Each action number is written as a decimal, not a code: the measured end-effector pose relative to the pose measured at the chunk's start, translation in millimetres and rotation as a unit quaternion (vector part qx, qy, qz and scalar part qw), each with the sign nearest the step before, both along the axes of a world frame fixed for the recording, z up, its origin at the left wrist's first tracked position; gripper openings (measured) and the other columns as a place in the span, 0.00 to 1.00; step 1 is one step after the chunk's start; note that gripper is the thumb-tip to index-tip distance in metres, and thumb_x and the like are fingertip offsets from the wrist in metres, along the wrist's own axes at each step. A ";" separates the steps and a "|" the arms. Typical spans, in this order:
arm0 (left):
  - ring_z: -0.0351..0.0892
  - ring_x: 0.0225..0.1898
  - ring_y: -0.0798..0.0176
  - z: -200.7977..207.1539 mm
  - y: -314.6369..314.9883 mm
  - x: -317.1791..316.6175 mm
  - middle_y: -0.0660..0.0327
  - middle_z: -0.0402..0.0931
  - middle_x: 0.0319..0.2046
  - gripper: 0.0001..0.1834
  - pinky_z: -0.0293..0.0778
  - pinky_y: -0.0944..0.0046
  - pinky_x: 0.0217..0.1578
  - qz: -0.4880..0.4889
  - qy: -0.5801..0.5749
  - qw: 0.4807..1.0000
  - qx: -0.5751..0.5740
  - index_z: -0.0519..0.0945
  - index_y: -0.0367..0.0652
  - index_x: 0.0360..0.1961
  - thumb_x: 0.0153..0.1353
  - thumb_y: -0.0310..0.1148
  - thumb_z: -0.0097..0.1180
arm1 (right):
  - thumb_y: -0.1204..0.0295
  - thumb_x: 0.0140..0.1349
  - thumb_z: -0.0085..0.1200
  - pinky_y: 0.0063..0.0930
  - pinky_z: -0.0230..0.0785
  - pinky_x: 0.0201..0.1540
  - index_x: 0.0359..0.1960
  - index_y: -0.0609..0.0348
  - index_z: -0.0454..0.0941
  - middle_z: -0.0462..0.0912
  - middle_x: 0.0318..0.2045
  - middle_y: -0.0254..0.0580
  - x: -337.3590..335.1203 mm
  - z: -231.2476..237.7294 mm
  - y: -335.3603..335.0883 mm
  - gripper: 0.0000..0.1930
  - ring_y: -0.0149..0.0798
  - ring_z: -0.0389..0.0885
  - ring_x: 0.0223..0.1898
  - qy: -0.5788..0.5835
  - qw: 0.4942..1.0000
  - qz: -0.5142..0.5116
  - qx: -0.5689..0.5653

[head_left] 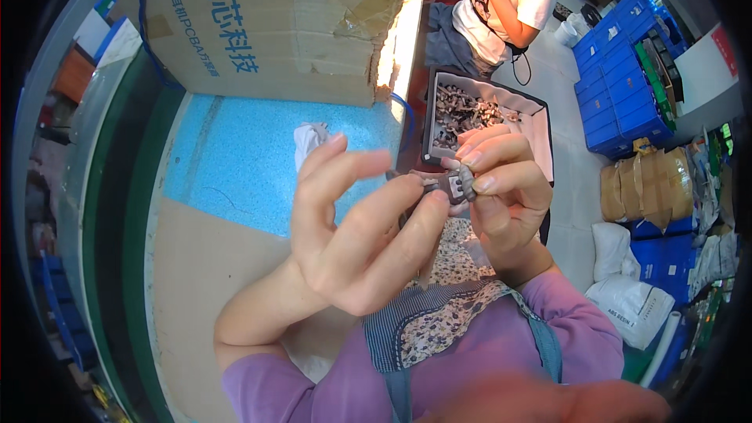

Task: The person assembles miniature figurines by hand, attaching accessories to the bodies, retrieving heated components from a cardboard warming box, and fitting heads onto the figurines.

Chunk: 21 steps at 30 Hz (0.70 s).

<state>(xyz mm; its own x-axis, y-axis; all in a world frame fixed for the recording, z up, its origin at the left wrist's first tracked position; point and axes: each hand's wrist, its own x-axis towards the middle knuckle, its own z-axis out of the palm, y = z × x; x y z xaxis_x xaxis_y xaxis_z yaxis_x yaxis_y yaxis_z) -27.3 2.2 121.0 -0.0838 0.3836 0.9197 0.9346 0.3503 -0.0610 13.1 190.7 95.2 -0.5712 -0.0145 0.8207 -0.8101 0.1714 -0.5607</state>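
A small dark grey metal part (pixel 450 186) is held up close to the camera between both hands. My left hand (pixel 356 227) grips its left end with thumb and fingertips, the other fingers spread upward. My right hand (pixel 501 188) pinches its right end, fingers curled around it. Behind the hands stands a dark tray (pixel 540 121) holding several similar grey metal parts (pixel 462 113). My purple sleeves and a patterned apron fill the lower part of the view.
A blue work surface (pixel 235 157) with a white crumpled cloth (pixel 309 141) lies to the left, and a large cardboard box (pixel 266 23) stands at the back. Another person in a white shirt (pixel 509 0) sits beyond the tray. Blue crates (pixel 627 86) and white sacks (pixel 630 305) are at right.
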 end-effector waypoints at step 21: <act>0.74 0.26 0.57 -7.6 8.7 2.0 0.56 0.70 0.30 0.21 0.71 0.65 0.21 -0.083 -0.078 0.993 0.009 0.82 0.31 0.35 0.32 0.16 0.64 | 0.76 0.58 0.54 0.31 0.73 0.49 0.45 0.57 0.61 0.81 0.40 0.52 10.7 16.7 -4.6 0.17 0.38 0.81 0.44 -0.397 0.871 0.164 -0.237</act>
<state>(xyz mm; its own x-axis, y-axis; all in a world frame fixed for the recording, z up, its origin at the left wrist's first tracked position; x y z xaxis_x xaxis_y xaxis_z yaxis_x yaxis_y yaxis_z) -25.3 10.9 113.4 -0.1635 0.3877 0.9072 0.9771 0.1908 0.0946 23.8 186.1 111.9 -0.9907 -0.0507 0.1259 -0.0954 -0.3998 -0.9116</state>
